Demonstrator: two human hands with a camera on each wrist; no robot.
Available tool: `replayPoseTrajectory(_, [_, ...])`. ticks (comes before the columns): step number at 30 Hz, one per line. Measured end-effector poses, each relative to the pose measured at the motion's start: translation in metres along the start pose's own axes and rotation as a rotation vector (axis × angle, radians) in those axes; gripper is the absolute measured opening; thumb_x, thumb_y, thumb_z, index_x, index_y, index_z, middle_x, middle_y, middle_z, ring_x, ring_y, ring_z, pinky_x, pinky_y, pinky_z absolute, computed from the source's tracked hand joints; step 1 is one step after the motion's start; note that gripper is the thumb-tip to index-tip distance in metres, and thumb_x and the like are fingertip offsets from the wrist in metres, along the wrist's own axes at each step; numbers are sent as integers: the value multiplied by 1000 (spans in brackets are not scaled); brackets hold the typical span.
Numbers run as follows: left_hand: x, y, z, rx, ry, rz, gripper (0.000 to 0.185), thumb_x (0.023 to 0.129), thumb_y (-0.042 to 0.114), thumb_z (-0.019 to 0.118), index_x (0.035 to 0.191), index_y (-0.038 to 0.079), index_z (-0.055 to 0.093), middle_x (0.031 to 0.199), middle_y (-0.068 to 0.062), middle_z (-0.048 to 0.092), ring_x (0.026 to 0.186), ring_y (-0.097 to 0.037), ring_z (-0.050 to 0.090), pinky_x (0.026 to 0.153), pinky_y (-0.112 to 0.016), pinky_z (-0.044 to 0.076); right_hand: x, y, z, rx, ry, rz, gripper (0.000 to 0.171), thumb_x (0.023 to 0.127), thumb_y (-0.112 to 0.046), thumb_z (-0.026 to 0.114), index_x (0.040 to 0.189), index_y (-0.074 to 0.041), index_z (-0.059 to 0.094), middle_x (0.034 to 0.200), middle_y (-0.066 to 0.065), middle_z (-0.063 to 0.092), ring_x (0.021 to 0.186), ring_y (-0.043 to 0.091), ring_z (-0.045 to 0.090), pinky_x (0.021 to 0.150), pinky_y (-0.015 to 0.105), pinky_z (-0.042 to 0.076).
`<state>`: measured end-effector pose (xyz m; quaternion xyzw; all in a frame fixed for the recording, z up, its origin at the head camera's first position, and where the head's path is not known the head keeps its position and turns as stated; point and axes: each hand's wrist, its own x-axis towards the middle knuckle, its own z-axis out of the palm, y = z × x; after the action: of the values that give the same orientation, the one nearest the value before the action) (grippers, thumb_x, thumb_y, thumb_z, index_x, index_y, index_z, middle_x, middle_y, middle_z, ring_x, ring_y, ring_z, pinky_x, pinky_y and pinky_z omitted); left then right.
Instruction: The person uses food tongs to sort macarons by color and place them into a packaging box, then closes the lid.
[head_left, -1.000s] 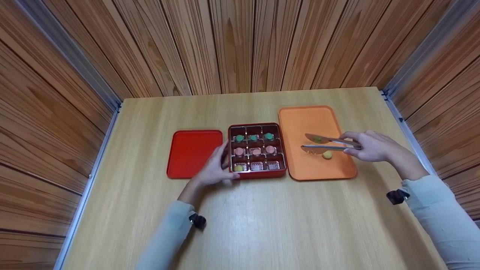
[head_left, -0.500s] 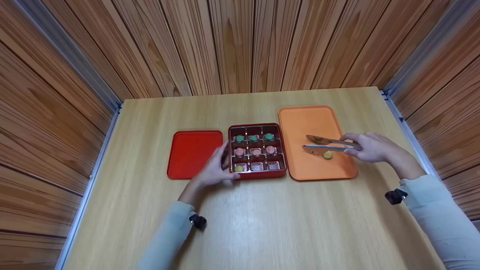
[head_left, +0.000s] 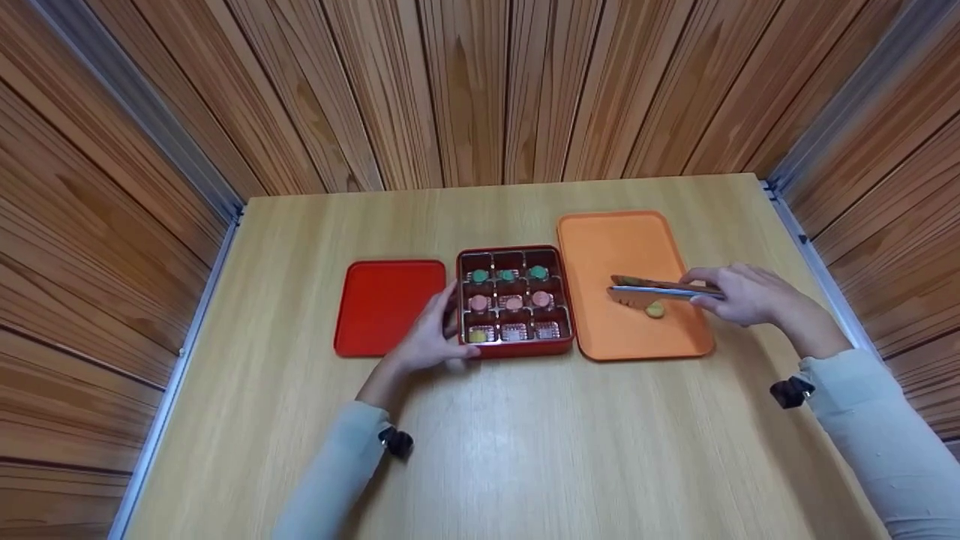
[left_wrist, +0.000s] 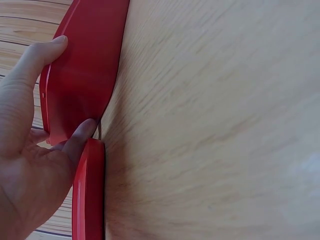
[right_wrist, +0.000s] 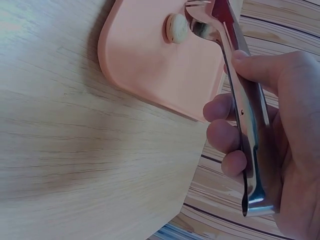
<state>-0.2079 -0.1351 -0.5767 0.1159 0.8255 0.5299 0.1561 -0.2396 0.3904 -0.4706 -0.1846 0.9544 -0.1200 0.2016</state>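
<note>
My right hand point(head_left: 739, 295) holds metal tongs point(head_left: 660, 291) over the orange tray point(head_left: 615, 240); their two arms lie close together. Whatever is between the tips is hidden by the near arm. A yellow macaron point(head_left: 655, 310) lies on the tray just below the tongs; in the right wrist view this macaron point(right_wrist: 176, 28) shows pale, on its edge side. My left hand point(head_left: 431, 337) grips the near left corner of a dark red box point(head_left: 525, 349), thumb on its front wall, fingers along its left side. The box's divided insert has green macarons point(head_left: 508, 276) behind, pink macarons point(head_left: 514, 302) mid-row, and one yellow macaron point(head_left: 478, 337) front left.
A flat red lid-like tray point(head_left: 386, 307) lies left of the box, close to my left fingers. The orange tray's left edge runs right beside the box. Wood-grain walls point(head_left: 465, 90) enclose the table point(head_left: 510, 450) at the back and sides.
The tongs' arms have come together, and the yellow piece seen between their tips earlier is now covered. The left hand and box have stayed put.
</note>
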Motion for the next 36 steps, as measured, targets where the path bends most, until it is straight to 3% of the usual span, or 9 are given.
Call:
replayPoseTrajectory(7, [0,1,-1,11,5,-5,132,85,31,101,183,21,14,180,-19,31,171,-41,29,143,-66,23,0,1,0,15,3,2,40,112,-24,67,150,-12,65,89,4,66,57,16,56,51,28,42])
replayPoseTrajectory(15, [0,1,0,9,2,-15,132,85,31,101,183,25,13,179,-18,32,170,-40,30,143,-64,24,-1,3,-6,23,14,1,37,113,-25,66,149,-15,65,82,3,63,54,16,57,49,27,41])
replayPoseTrajectory(23, [-1,2,0,-1,6,-5,131,84,27,101,183,20,14,181,-20,31,170,-40,31,143,-63,25,-3,2,-17,4,63,-18,38,114,-28,66,149,-15,65,79,1,63,51,13,53,48,27,37])
replayPoseTrajectory(36, [-1,2,-1,3,5,-10,131,85,28,101,183,23,15,181,-18,31,170,-40,30,143,-65,24,2,-17,-29,27,84,-42,41,115,-30,65,153,-15,64,80,1,62,53,13,50,48,26,37])
